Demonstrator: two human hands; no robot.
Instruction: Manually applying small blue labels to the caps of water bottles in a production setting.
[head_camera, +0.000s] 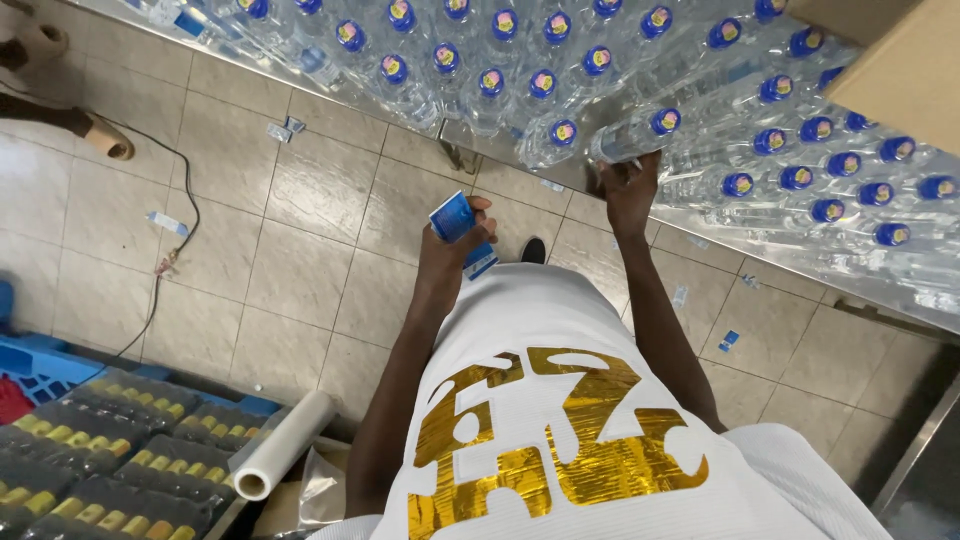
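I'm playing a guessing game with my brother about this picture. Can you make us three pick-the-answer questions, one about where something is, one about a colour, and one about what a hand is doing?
1. Where does the roll of clear film lie?
A. On top of the bottles on the table
B. Down at the lower left, beside the packs of yellow-capped bottles
C. In the person's hand

2. What colour are the caps of the bottles on the metal table?
A. Blue
B. Red
C. Green

3. What is the left hand doing?
A. Hanging empty
B. Holding a small stack of blue labels
C. Gripping the film roll

Answers:
1 B: the film roll lies beside the yellow-capped packs.
2 A: the bottles on the table all have blue caps.
3 B: the left hand is closed round the blue labels, while the right hand touches a bottle.
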